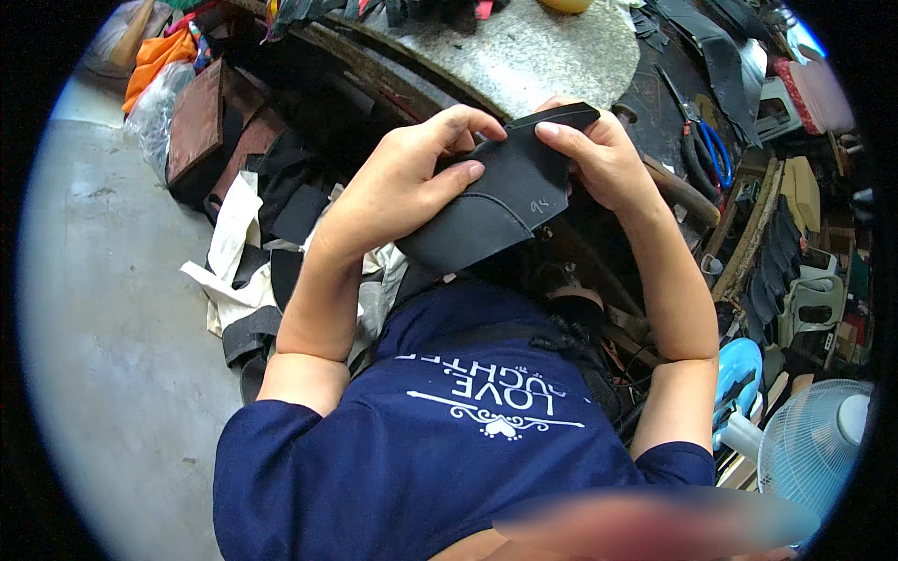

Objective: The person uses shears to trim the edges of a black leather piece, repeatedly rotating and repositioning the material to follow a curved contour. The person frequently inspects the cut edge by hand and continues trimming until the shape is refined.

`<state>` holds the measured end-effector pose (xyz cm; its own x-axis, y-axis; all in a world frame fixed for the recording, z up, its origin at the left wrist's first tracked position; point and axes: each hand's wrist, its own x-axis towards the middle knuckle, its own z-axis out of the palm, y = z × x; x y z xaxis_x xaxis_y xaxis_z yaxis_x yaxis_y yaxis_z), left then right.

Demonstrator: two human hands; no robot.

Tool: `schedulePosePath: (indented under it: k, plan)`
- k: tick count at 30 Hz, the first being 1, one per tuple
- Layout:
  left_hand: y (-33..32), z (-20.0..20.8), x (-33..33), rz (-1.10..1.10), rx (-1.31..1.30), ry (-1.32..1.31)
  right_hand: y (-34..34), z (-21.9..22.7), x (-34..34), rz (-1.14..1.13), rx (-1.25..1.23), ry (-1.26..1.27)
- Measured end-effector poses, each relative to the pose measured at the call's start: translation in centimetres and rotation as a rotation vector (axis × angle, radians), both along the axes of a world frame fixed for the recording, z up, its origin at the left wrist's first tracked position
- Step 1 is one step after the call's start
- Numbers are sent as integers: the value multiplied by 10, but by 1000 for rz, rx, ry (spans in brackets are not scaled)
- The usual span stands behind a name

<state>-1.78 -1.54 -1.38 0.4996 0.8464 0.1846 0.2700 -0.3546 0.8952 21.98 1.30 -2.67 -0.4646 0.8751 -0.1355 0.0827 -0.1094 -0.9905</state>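
Both my hands hold up a black stitched leather piece (505,178), which looks like part of a shoe upper, in front of my chest. My left hand (402,178) grips its left side, thumb on the face and fingers bent over the upper edge. At the far right end, my right hand (599,154) pinches the folded top strip, its thumb pressed on the front. A curved seam crosses the lower part of the leather, and a pale handwritten mark sits near its right edge. The fingertips behind the piece are hidden.
Beyond my hands lies a speckled stone slab (561,56) on a workbench. Right of it are a hammer (683,192) and blue-handled scissors (716,154). A fan (814,439) stands at lower right. Fabric scraps (238,224) and a brown box (198,122) are at left.
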Motion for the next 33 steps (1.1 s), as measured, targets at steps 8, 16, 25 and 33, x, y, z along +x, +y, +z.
schedulePosePath:
  k: [8, 16, 25, 33]
  plan:
    - [-2, -10, 18, 195, 61, -229, -9, -5, -7, -26, 31, 113]
    - [4, -14, 26, 325, 428, -46, -8, -3, -3, 108, 43, -96]
    - [10, -13, 25, 266, 91, -75, -9, -3, -2, 145, 121, -181]
    - [15, -22, 23, 139, -131, -133, -7, -7, 0, 185, 176, -129]
